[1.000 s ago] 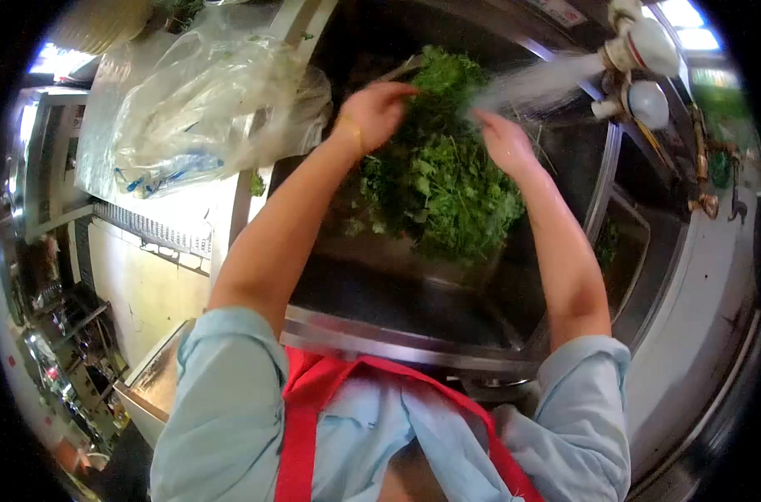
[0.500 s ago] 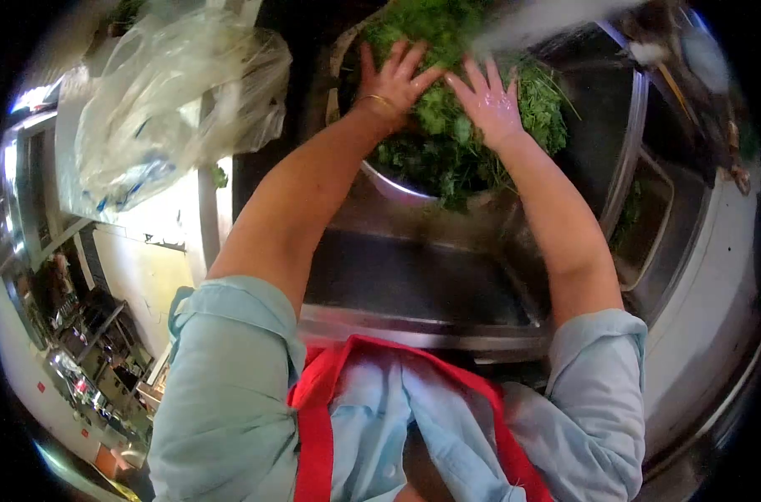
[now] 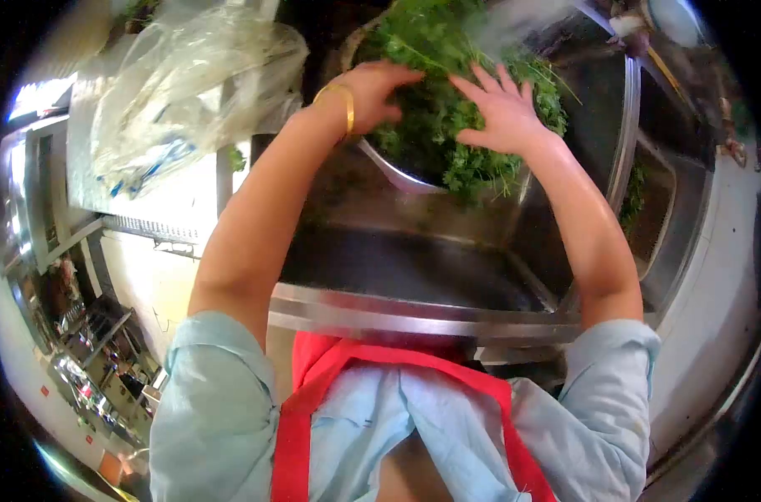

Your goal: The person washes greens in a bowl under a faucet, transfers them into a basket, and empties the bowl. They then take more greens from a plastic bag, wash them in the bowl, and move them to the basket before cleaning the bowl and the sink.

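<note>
A big heap of leafy green herbs (image 3: pixel 447 125), looking like coriander, fills a round basin (image 3: pixel 397 174) in the metal sink (image 3: pixel 405 263). My left hand (image 3: pixel 368 94), with a yellow bangle at the wrist, is at the heap's left side, thumb apart and fingers stretched toward the leaves; its fingertips are slightly blurred. On the right of the heap my right hand (image 3: pixel 504 115) lies spread over the leaves, palm down and wet. Neither hand is closed around any stems. Some sprigs hang over the basin's near rim.
A blurred pale streak (image 3: pixel 527 21), perhaps running water, crosses the top of the heap. Crumpled clear plastic bags (image 3: pixel 196 92) sit at the left. A side compartment (image 3: pixel 652 209) at the right holds some greens. The sink's front edge (image 3: pixel 380 314) runs before me.
My left hand has shifted left and turned, its fingers now pointing right. My right hand has moved slightly right and down, thumb spreading out. The view has shifted a little.
</note>
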A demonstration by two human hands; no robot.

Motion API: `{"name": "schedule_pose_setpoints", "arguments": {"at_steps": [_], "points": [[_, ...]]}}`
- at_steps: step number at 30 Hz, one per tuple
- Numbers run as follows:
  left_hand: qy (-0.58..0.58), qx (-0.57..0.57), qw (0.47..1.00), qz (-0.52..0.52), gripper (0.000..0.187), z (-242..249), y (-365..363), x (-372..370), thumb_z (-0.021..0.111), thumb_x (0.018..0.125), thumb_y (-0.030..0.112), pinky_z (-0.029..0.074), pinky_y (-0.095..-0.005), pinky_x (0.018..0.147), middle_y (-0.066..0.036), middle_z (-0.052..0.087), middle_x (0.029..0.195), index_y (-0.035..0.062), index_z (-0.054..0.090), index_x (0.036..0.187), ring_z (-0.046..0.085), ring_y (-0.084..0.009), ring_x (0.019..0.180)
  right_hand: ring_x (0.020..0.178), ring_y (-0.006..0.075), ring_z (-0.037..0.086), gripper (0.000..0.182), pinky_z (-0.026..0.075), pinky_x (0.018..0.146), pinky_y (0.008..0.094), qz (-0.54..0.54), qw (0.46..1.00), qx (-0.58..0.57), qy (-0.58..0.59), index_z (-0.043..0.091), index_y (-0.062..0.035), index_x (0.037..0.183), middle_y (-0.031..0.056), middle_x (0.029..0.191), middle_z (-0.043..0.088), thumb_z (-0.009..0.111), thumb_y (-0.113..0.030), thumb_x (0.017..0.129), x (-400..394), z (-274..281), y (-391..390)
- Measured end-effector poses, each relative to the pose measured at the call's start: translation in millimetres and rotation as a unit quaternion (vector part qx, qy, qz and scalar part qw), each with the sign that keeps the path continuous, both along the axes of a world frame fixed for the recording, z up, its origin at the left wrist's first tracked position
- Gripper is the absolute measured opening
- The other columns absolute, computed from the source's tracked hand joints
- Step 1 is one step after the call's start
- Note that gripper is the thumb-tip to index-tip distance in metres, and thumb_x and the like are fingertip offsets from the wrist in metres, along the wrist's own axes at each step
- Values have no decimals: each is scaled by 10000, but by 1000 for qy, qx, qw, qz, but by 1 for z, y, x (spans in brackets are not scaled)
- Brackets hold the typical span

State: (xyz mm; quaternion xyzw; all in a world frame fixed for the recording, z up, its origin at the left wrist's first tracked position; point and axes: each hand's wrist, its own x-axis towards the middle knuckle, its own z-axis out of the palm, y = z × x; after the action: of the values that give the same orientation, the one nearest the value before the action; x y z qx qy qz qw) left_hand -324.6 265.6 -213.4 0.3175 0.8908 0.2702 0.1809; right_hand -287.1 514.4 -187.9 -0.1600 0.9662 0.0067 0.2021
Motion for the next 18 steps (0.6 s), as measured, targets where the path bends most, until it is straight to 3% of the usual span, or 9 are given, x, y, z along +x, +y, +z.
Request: {"name": "schedule_pose_setpoints", "arguments": {"at_steps": [3,4,5,7,9,12,13,15,18], "points": [[15,251,936,248,359,2,-32,37,666,754,149,491,-326,795,-103,649,996,90,611,1103,626,-241,879,1256,355,374,562,376,979,521,-19,990,-90,104,484,-198,1262,151,1337,425,686,-279,744,31,29,2],[-17,230,923,307,306,2,-38,49,659,764,147,492,-323,772,-98,651,938,67,614,1055,625,-231,833,1180,322,474,419,456,914,466,-7,983,-116,140,574,-156,1151,152,1251,507,670,-261,756,40,30,4],[-52,207,906,365,257,-1,-42,62,652,774,145,493,-319,748,-93,654,880,44,618,1008,624,-222,788,898,259,615,159,530,709,373,7,989,-54,135,602,-104,871,105,988,623,626,-233,780,56,36,-2],[-229,192,873,386,247,-25,-54,83,656,792,202,490,-330,716,-92,663,825,42,623,977,625,-229,732,623,313,620,144,507,565,411,15,1000,5,15,599,-116,779,94,694,628,550,-246,816,94,5,-2],[-305,-35,940,148,298,-65,-72,95,673,806,225,485,-345,822,-130,657,929,12,616,1007,630,-227,895,656,298,635,133,512,589,409,69,989,91,-96,608,-88,784,100,715,639,534,-193,818,121,-30,0],[-120,-349,918,141,403,-70,-41,135,687,780,299,480,-408,860,-198,630,1011,35,597,1071,608,-310,991,735,251,658,236,529,643,346,81,973,-217,16,638,-57,1016,121,770,657,532,-153,828,102,-72,-15],[-128,-351,919,127,428,-84,-46,139,686,776,314,478,-418,870,-207,619,1038,40,587,1090,592,-322,1022,749,228,670,264,538,650,331,78,919,-370,113,637,-48,1050,131,794,673,541,-136,821,79,-85,-25],[-171,-350,920,48,438,-123,-55,150,672,777,303,469,-427,891,-209,604,1090,58,570,1126,567,-340,1069,820,186,661,390,530,682,325,-115,916,-276,-265,542,-47,1228,159,931,666,520,-176,860,21,-81,-29],[-331,-273,896,-116,370,-161,-53,177,629,795,222,459,-422,891,-175,607,1125,89,572,1136,567,-346,1067,878,156,643,507,520,715,318,-281,828,-317,-367,473,-85,1321,171,1038,636,551,-247,847,-14,-112,-13]]}}
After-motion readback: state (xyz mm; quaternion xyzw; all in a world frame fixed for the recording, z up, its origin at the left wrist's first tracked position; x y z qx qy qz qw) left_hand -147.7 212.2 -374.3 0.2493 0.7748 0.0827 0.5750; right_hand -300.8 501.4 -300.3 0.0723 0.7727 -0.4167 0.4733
